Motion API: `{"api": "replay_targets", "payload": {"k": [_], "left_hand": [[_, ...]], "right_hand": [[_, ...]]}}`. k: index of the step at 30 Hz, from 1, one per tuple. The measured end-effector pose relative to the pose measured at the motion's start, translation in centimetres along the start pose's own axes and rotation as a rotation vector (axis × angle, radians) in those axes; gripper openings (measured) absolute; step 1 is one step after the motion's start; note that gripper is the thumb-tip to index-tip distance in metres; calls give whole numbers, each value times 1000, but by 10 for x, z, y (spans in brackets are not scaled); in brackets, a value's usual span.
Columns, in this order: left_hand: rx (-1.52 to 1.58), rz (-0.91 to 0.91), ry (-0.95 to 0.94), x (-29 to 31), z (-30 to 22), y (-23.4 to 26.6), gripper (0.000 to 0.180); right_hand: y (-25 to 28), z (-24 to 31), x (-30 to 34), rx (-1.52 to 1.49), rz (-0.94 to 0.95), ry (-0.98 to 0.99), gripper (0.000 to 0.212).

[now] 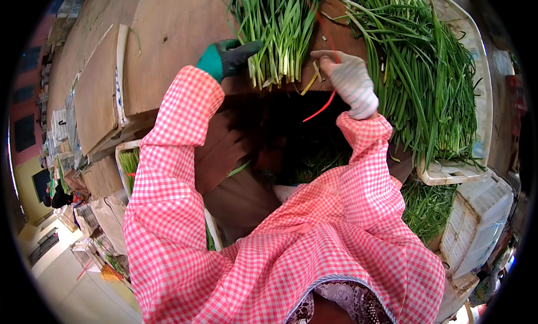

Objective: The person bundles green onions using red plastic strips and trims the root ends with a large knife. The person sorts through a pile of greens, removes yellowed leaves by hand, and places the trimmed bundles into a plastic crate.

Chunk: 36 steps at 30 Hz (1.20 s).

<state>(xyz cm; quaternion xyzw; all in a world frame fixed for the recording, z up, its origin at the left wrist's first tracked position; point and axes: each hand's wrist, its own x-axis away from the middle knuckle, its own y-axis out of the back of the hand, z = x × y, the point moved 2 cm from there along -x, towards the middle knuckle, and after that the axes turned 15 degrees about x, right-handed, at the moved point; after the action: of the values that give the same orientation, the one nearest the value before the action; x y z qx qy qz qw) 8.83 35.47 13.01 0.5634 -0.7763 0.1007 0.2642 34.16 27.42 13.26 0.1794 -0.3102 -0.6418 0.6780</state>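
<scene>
A bunch of green, flat-leaved chives [280, 41] lies on the brown board, its pale cut ends toward me. My left hand [227, 59], in a green and black glove, is at the bunch's left side. Its visible fingers are stretched out and touch the outer stems. On the other side, my right hand [352, 83], in a pale striped glove, has a thin red tie strip [320, 109] in its fingers. One end of the strip hangs below the board's edge; the rest runs up beside the bunch. A short red line also crosses the leaves at the top.
A white crate [486, 94] heaped with loose chives [434, 94] stands at the right. Below it are more greens [428, 209] and another white crate [476, 223]. A worn board [98, 91] stands at the left, near a smaller crate [122, 161]. Yellowed leaf scraps [308, 84] lie by the bunch.
</scene>
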Motion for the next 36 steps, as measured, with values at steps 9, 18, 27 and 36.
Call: {"api": "replay_targets", "payload": {"k": [9,18,27,36], "left_hand": [[-969,-185,-162,-33,-33,-64,66],[-1130,-203,-154,-35,-40,-73,71],[-629,-314,-216,-68,11,-21,58],[676,401,-5,-48,0,39,27]], "right_hand": [[-54,15,-19,129,236,134,32],[-13,-24,44,-169,165,-101,36],[12,-17,71,-334,169,-194,36],[27,-19,81,-168,341,-309,35]]}}
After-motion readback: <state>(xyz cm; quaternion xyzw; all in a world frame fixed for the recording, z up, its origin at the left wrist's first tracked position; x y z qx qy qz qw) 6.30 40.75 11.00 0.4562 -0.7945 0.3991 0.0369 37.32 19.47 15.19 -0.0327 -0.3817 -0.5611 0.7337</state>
